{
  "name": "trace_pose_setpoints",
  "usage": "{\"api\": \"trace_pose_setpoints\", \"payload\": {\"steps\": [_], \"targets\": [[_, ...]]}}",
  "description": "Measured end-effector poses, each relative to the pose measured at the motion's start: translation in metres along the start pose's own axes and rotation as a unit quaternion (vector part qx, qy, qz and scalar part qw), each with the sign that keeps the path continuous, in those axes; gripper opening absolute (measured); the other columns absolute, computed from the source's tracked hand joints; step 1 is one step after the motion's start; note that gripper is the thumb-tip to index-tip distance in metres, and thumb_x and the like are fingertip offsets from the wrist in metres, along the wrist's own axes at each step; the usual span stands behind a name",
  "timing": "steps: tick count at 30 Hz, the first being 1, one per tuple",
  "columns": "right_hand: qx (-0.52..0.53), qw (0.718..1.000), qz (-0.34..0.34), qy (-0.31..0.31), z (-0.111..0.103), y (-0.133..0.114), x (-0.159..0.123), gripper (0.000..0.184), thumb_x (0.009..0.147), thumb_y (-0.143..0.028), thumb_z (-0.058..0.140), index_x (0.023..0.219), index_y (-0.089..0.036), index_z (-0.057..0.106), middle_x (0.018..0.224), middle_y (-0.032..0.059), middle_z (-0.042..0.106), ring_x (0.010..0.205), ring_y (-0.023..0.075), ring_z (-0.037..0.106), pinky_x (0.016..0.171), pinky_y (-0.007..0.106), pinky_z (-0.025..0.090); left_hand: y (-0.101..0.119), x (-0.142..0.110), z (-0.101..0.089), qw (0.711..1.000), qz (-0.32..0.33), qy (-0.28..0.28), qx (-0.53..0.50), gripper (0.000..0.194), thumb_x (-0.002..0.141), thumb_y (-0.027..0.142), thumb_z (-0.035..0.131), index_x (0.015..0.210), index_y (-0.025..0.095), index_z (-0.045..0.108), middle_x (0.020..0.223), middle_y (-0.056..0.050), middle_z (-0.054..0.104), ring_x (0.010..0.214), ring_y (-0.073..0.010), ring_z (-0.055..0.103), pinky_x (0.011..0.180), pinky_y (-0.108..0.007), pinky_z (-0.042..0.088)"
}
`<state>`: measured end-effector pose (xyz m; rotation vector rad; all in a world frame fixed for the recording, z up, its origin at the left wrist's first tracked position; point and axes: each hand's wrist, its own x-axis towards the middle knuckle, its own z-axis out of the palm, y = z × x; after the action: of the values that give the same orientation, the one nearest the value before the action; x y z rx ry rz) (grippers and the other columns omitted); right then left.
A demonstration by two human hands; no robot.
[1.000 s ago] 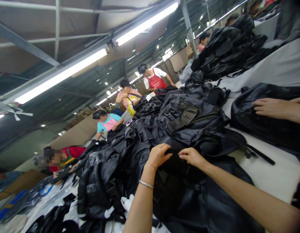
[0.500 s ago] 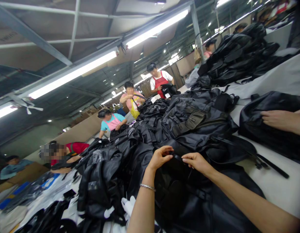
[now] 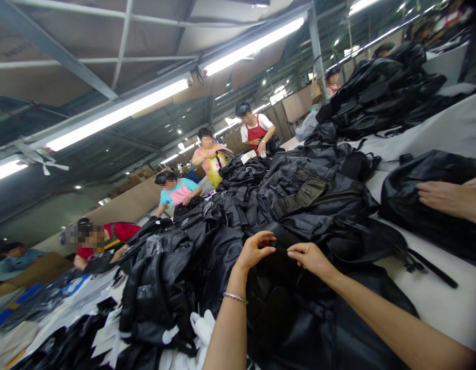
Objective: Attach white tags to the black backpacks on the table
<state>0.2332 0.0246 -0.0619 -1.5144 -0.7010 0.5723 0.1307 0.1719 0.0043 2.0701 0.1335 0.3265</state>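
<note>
A black leather backpack (image 3: pixel 299 318) lies in front of me on a white table (image 3: pixel 434 303). My left hand (image 3: pixel 255 249), a thin bracelet on its wrist, pinches the bag's top edge with curled fingers. My right hand (image 3: pixel 309 257) pinches the same black edge or strap just to the right. Both hands are closed on the bag, a few centimetres apart.
A long heap of black backpacks (image 3: pixel 292 190) runs down the table, with another pile (image 3: pixel 380 87) at the far right. Another person's hand (image 3: pixel 446 198) rests on a black bag (image 3: pixel 415 205) at right. Several workers (image 3: pixel 255 131) stand along the left side. White stuffing (image 3: pixel 201 326) lies near me.
My hands rose from pressing into the bag to pinching its top edge. The view tilted slightly, and the far worker in the red apron shifted.
</note>
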Motion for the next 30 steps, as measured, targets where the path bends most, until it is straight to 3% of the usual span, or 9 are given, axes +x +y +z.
{"api": "trace_pose_setpoints", "payload": {"steps": [5,8,11,14,17,20,24,27,30], "targets": [[0.0,0.999,-0.032,0.017,0.017,-0.013,0.013,0.022,0.068,-0.029,0.051,0.084,-0.015,0.056,0.052,-0.0027,0.052,0.044,0.0109,0.051,0.042,0.021,0.04,0.008,-0.002,0.006,0.999,-0.014,0.051,-0.003,0.057,0.061,0.014,0.065,0.114,0.019,0.045,0.1,-0.005,0.06,0.082,-0.013,0.057,0.075,-0.027,0.046],[0.001,0.998,-0.058,0.011,0.02,-0.024,0.019,0.033,0.072,-0.03,0.047,0.103,-0.017,0.048,0.058,-0.0034,0.053,0.051,0.012,0.055,0.047,0.022,0.045,0.014,-0.017,0.023,0.973,-0.042,0.226,-0.009,0.062,0.064,0.017,0.062,0.12,0.022,0.036,0.11,-0.006,0.054,0.08,-0.0115,0.057,0.074,-0.027,0.047],[-0.085,0.991,-0.099,-0.032,0.018,-0.035,0.022,0.035,0.073,-0.032,0.048,0.105,-0.019,0.053,0.063,-0.0015,0.056,0.054,0.012,0.055,0.051,0.022,0.044,0.01,-0.039,0.057,0.917,-0.098,0.384,0.043,0.039,0.073,0.024,0.053,0.111,0.019,0.044,0.108,-0.008,0.053,0.089,-0.0146,0.055,0.079,-0.03,0.046],[-0.209,0.967,-0.14,-0.049,0.017,-0.042,0.025,0.02,0.069,-0.032,0.055,0.083,-0.02,0.064,0.062,-0.0008,0.058,0.056,0.0123,0.053,0.054,0.023,0.039,-0.001,-0.053,0.095,0.915,-0.145,0.358,0.113,0.035,0.071,0.022,0.055,0.105,0.018,0.05,0.106,-0.009,0.055,0.1,-0.0203,0.051,0.087,-0.036,0.041],[-0.25,0.955,-0.157,-0.042,0.016,-0.05,0.033,0.01,0.062,-0.027,0.062,0.069,-0.021,0.066,0.071,0.0007,0.059,0.067,0.0143,0.052,0.06,0.024,0.037,-0.008,-0.051,0.114,0.915,-0.163,0.34,0.144,0.034,0.07,0.019,0.055,0.103,0.018,0.052,0.101,-0.009,0.057,0.1,-0.0225,0.05,0.089,-0.038,0.038],[-0.258,0.947,-0.181,-0.062,0.012,-0.059,0.045,0.005,0.059,-0.023,0.063,0.062,-0.019,0.065,0.072,0.0007,0.057,0.07,0.0141,0.05,0.062,0.023,0.036,-0.006,-0.041,0.112,0.914,-0.16,0.367,0.062,0.031,0.071,0.022,0.055,0.101,0.018,0.053,0.093,-0.007,0.061,0.091,-0.0191,0.055,0.085,-0.034,0.041],[-0.239,0.937,-0.197,-0.161,0.002,-0.069,0.053,0.012,0.062,-0.026,0.06,0.058,-0.015,0.062,0.056,-0.0018,0.053,0.054,0.0106,0.048,0.052,0.021,0.035,-0.001,-0.024,0.099,0.888,-0.16,0.399,-0.163,0.027,0.077,0.033,0.045,0.089,0.013,0.058,0.085,-0.008,0.064,0.08,-0.0171,0.059,0.077,-0.029,0.045],[-0.23,0.928,-0.199,-0.215,-0.006,-0.075,0.049,0.017,0.066,-0.029,0.057,0.06,-0.014,0.062,0.054,-0.0021,0.054,0.05,0.0091,0.047,0.048,0.019,0.034,-0.002,-0.01,0.09,0.853,-0.21,0.35,-0.325,0.029,0.076,0.033,0.046,0.078,0.008,0.061,0.079,-0.01,0.064,0.071,-0.0172,0.061,0.071,-0.029,0.047],[-0.247,0.92,-0.197,-0.233,-0.01,-0.078,0.047,0.019,0.068,-0.031,0.056,0.06,-0.014,0.061,0.053,-0.0022,0.053,0.045,0.0079,0.045,0.043,0.019,0.033,-0.005,-0.002,0.082,0.832,-0.231,0.306,-0.402,0.021,0.069,0.026,0.056,0.079,0.008,0.062,0.074,-0.008,0.065,0.064,-0.015,0.06,0.07,-0.029,0.048]]}}
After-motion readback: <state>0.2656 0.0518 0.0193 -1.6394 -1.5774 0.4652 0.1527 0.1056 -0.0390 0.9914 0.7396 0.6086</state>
